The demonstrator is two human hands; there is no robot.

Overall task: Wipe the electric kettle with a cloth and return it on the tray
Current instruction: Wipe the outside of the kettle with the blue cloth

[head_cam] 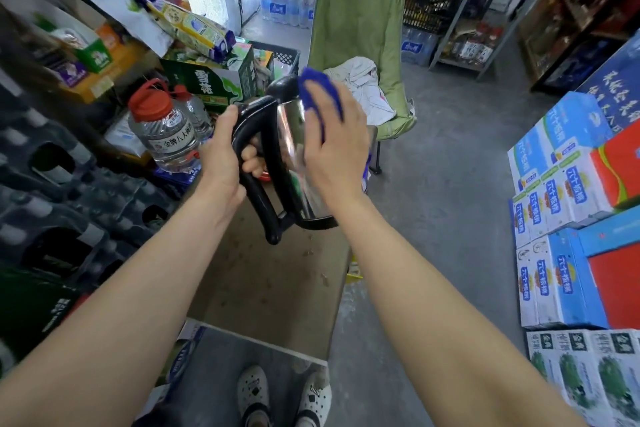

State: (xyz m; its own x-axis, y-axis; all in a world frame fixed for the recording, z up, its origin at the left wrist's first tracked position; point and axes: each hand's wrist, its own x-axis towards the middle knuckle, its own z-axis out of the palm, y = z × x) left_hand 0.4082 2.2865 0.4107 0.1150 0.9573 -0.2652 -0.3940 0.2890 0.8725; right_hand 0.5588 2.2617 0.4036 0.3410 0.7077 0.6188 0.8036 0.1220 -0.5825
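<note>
A shiny steel electric kettle [291, 135] with a black lid and black handle hangs in the air above a brown cardboard surface [270, 284]. My left hand [225, 152] is wrapped around the handle and holds the kettle up, tilted. My right hand [337, 142] presses a blue cloth [320, 94] flat against the kettle's right side, near the top. A sliver of red shows below the handle, behind my left hand; I cannot tell whether it is the tray.
A clear jug with a red cap [162, 128] stands left of the kettle. Dark bottle crates [62, 198] fill the left. A green folding chair [360, 35] with a white cloth is behind. Stacked blue cartons [554, 218] line the right. Grey floor runs between.
</note>
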